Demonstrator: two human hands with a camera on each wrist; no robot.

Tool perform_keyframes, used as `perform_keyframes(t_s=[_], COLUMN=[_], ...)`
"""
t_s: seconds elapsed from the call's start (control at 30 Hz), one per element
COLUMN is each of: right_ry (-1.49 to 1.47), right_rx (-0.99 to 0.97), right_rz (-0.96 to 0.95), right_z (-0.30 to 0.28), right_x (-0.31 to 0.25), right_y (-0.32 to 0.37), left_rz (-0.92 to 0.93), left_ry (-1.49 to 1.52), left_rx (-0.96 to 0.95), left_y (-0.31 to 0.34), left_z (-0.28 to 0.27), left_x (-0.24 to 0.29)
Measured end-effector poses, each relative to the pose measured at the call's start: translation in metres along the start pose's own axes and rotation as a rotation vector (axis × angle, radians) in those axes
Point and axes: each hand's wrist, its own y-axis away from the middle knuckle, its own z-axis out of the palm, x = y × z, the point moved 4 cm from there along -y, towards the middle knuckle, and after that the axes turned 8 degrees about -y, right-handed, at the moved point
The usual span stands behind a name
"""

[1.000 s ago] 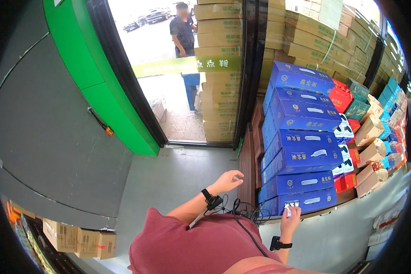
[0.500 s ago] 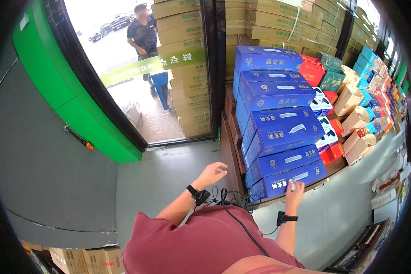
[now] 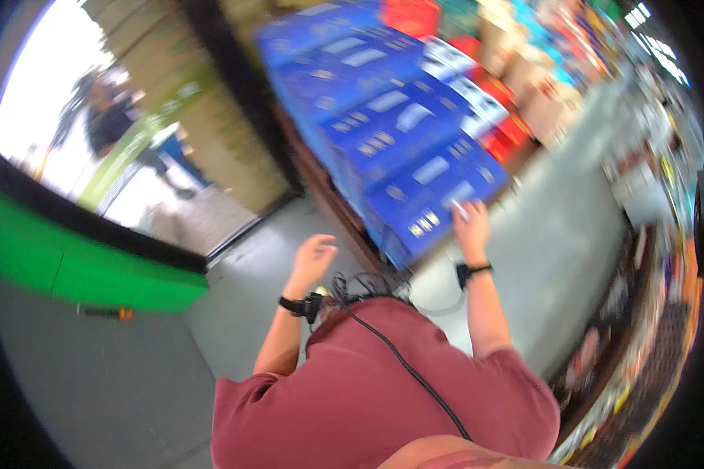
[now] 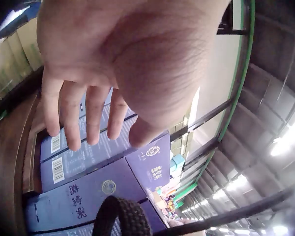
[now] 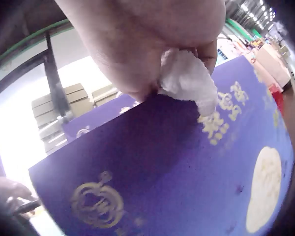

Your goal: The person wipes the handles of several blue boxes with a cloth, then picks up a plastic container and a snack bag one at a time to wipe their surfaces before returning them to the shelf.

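My right hand [image 3: 472, 232] pinches a crumpled white tissue [image 5: 184, 78] close over the nearest blue gift box [image 3: 414, 227]. In the right wrist view the tissue pokes out from between the curled fingers, above the box's gold lettering. My left hand [image 3: 313, 260] hangs in the air beside the wooden base of the display, holding nothing. Its fingers [image 4: 93, 115] are loosely bent in the left wrist view, with the sides of the blue boxes [image 4: 88, 196] behind them.
Red boxes [image 3: 508, 141] and paper bags [image 3: 551, 109] stand beyond the blue ones. A glass door [image 3: 203, 180] is at the left, with a person [image 3: 109, 125] outside it. Black cables [image 3: 368, 285] hang at my waist. Shelves of goods [image 3: 641, 352] line the right side.
The head view has swung to the right, so the door and boxes shift left and tilt in it, blurred. My right hand still holds the tissue near the front box; the left stays free.
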Motion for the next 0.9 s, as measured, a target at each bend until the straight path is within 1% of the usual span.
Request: perform_keyframes(t_s=[0.03,0.07,0.1,0.13,0.17,0.23,0.27,0.3,0.33,0.4,0.47,0.5,0.53,0.57,0.63,0.67,0.73,0.8,0.83,0.9], right_ry=[-0.029,-0.082,-0.136,-0.190,-0.268,-0.351,-0.330,-0.303,-0.278,-0.162,-0.113,-0.123,-0.106,-0.107,-0.110,-0.164,-0.303,-0.370,-0.375,-0.246], right_rx=[-0.036,-0.051,-0.109,-0.148,-0.181,-0.201,-0.202,-0.225,-0.252,-0.257,-0.135,-0.080,-0.088,-0.090,-0.107,-0.160,-0.269,-0.309,-0.326,-0.296], right_rz=[0.048,0.113,0.104,0.094,0.043,-0.063,-0.066,-0.074,-0.079,-0.027,0.088,0.127,0.165,0.170,0.164,0.114,0.019,0.025,0.024,-0.045], right_z=[-0.004,-0.007,-0.001,-0.001,0.004,-0.002,-0.004,-0.004,-0.004,-0.007,-0.011,-0.019,-0.021,-0.021,-0.018,-0.016,-0.012,-0.009,-0.010,-0.013], right_x=[-0.013,-0.029,-0.037,-0.053,-0.064,-0.088,-0.091,-0.086,-0.080,-0.061,-0.035,-0.029,-0.025,-0.028,-0.036,-0.045,-0.065,-0.080,-0.079,-0.071], right_y=[0.001,0.006,0.015,0.027,0.042,0.061,0.063,0.064,0.060,0.047,0.033,0.026,0.023,0.024,0.032,0.040,0.061,0.076,0.076,0.062], left_rz=[-0.035,-0.001,0.032,0.045,0.093,0.146,0.214,0.286,0.296,0.642,0.717,0.746,0.771,0.670,0.664,0.670,0.656,0.697,0.697,0.679], left_ry=[0.025,0.026,0.028,0.023,0.014,0.005,-0.068,-0.137,-0.133,-0.332,-0.373,-0.464,-0.554,-0.684,-0.712,-0.740,-0.740,-0.671,-0.683,-0.675], left_rx=[-0.020,-0.028,-0.018,-0.061,-0.058,-0.082,-0.092,-0.098,-0.124,-0.082,-0.166,-0.200,-0.227,-0.329,-0.323,-0.329,-0.341,-0.378,-0.381,-0.380], left_y=[-0.001,-0.002,-0.002,-0.003,-0.005,-0.005,-0.008,-0.013,-0.022,-0.034,-0.038,-0.042,-0.043,-0.044,-0.043,-0.041,-0.043,-0.043,-0.042,-0.039], left_z=[0.001,0.004,0.007,0.013,0.020,0.027,0.032,0.039,0.049,0.063,0.082,0.094,0.105,0.118,0.123,0.125,0.122,0.120,0.119,0.119], left_x=[-0.001,-0.001,0.002,0.008,0.009,0.026,0.043,0.058,0.064,0.086,0.111,0.110,0.107,0.100,0.101,0.101,0.099,0.100,0.100,0.100])
